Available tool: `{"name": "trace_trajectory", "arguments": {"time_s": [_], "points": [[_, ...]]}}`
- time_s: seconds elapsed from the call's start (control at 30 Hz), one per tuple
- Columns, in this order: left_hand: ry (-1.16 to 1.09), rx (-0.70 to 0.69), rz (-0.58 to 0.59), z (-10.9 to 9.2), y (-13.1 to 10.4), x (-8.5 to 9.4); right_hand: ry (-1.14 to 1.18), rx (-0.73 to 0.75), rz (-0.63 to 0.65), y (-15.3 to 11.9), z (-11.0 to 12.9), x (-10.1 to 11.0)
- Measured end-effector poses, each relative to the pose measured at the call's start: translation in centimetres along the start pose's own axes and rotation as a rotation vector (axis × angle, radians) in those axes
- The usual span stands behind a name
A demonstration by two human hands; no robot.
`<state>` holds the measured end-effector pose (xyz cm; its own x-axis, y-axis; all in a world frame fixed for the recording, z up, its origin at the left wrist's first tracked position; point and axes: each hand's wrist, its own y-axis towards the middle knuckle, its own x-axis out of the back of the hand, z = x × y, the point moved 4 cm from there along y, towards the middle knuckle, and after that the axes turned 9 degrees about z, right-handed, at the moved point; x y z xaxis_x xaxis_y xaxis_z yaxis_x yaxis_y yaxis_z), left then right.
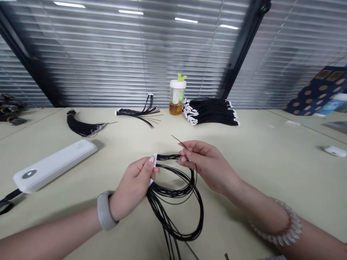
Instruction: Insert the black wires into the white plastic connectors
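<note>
My left hand (139, 178) pinches a white connector (155, 160) from which thin black wires run to the right. Those wires belong to a wire harness (200, 213) that loops below the hands and trails toward the bottom edge. A second white piece shows just under my left fingers. My right hand (206, 160) is closed, thumb against fingers, on a single black wire (176, 139). The wire's bare-looking tip points up and left above the fingertips. The harness's upper wires reach my right fingers too; how they are held there is partly hidden.
A white power bank (55, 164) lies at left. Along the back are a black wire bundle (82, 124), a part-wired harness (138, 113), a drink bottle (177, 97) and a stack of finished-looking harnesses (211, 112). A dotted bag (316, 90) and a small white case (335, 151) are at right.
</note>
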<state>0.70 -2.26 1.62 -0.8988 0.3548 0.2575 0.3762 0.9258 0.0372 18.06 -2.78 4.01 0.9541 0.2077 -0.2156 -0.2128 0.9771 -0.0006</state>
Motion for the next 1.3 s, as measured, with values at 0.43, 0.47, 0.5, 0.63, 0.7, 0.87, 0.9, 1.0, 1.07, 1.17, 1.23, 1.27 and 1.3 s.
{"name": "trace_trajectory", "arguments": {"time_s": [0.43,0.47,0.5,0.63,0.7,0.87,0.9,1.0,1.07,1.17,1.23,1.27,1.3], "points": [[-0.002,-0.009,0.084,0.0,-0.3,-0.3,-0.967,0.349,0.086,-1.6,1.2,-2.2],[0.006,-0.011,0.088,-0.1,-0.3,-0.3,-0.978,0.357,0.096,-1.6,1.2,-2.2],[0.012,-0.011,0.092,-0.2,-0.3,-0.3,-0.990,0.366,0.110,-1.6,1.2,-2.2],[0.027,-0.010,0.089,-0.5,-0.2,-0.4,-1.061,0.433,0.176,-1.6,1.4,-2.4],[0.033,-0.013,0.093,-0.6,-0.2,-0.4,-1.094,0.459,0.183,-1.7,1.4,-2.5],[0.055,-0.019,0.116,-0.7,-0.4,-0.4,-1.153,0.460,0.187,-1.6,1.0,-2.6],[0.067,-0.028,0.120,-0.7,-0.4,-0.4,-1.164,0.459,0.196,-1.6,0.8,-2.6],[0.102,-0.044,0.157,-0.6,-0.4,-0.6,-1.200,0.444,0.236,-1.6,0.5,-2.7],[0.125,-0.048,0.171,-0.5,-0.4,-0.6,-1.217,0.426,0.250,-1.7,0.4,-2.7],[0.143,-0.045,0.174,-0.5,-0.4,-0.7,-1.257,0.408,0.267,-1.7,0.5,-2.9],[0.144,-0.045,0.179,-0.5,-0.5,-0.7,-1.281,0.391,0.298,-1.7,0.5,-3.0],[0.146,-0.047,0.182,-0.6,-0.5,-0.7,-1.277,0.383,0.317,-1.7,0.5,-3.1],[0.148,-0.050,0.185,-0.6,-0.6,-0.7,-1.258,0.380,0.333,-1.7,0.6,-3.1]]}}
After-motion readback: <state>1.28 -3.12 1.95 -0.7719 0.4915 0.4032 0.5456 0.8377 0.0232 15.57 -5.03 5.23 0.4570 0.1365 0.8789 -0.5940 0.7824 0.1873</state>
